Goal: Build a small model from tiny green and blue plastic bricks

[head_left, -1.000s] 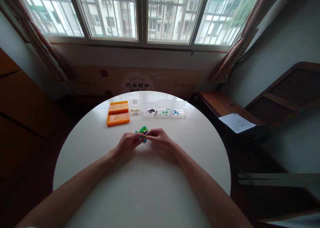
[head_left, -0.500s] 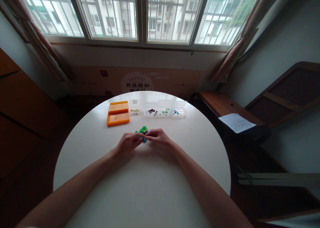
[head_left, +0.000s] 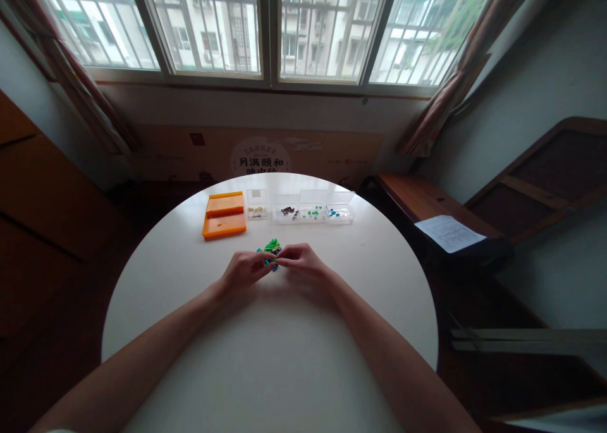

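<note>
My left hand [head_left: 244, 270] and my right hand [head_left: 302, 262] meet fingertip to fingertip at the middle of a round white table [head_left: 270, 351]. Both are pinched on a small piece among a little heap of green and blue plastic parts [head_left: 271, 248]; the piece itself is too small to name. Most of the heap lies just behind my fingers. My forearms rest on the tabletop.
At the far side of the table stand an orange tray [head_left: 224, 214] and a row of clear small boxes [head_left: 313, 207] with brown, green and blue bits. A wooden bench with a paper sheet [head_left: 448, 232] is to the right. Windows and curtains lie beyond.
</note>
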Tool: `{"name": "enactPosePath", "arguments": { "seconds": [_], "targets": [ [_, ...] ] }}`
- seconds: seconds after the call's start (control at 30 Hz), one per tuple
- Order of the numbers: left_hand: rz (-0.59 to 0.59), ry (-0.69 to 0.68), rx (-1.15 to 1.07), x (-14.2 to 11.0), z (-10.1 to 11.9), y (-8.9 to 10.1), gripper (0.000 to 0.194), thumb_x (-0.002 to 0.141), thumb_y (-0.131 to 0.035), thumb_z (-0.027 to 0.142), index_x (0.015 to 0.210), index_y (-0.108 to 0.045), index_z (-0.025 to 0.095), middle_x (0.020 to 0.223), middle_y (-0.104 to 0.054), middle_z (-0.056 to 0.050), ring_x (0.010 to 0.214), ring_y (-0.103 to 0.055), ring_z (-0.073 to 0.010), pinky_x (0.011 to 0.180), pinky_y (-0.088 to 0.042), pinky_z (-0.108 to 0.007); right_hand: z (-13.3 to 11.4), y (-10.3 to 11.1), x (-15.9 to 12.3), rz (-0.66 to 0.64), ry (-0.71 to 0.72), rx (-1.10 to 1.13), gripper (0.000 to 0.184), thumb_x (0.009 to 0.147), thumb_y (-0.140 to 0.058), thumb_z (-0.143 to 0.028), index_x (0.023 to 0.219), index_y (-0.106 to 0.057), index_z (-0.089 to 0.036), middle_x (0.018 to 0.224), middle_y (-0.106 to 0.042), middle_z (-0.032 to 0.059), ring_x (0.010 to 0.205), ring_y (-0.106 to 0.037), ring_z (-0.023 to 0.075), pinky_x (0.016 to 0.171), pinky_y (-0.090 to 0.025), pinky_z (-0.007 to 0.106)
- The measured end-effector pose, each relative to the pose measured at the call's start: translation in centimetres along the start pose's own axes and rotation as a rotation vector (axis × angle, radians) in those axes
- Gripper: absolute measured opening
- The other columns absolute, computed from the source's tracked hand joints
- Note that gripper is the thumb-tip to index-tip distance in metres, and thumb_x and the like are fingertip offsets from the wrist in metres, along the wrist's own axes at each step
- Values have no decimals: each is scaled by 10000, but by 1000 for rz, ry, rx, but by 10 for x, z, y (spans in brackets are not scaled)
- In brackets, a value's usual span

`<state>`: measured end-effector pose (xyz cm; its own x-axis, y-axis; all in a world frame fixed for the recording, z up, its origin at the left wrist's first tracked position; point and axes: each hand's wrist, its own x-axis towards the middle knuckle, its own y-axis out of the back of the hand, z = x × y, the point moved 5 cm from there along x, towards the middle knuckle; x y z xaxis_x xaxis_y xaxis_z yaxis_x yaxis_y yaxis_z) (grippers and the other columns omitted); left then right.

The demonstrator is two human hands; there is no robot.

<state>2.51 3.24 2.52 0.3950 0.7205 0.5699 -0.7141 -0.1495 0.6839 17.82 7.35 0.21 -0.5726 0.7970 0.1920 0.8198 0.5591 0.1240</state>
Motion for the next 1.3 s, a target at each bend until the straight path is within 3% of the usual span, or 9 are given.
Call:
{"name": "enactPosePath", "arguments": {
  "seconds": [1.3],
  "targets": [
    [-15, 64, 29, 1, -1, 0, 229, 830, -576, 331, 887, -714, 157, 534, -601, 9, 444, -455, -58, 466, -344, -146, -5, 0, 1, 47, -2, 17, 340, 627, -741, -399, 794, -699, -106, 752, -688, 71, 678, -610, 154, 636, -469, 273]
  ]
}}
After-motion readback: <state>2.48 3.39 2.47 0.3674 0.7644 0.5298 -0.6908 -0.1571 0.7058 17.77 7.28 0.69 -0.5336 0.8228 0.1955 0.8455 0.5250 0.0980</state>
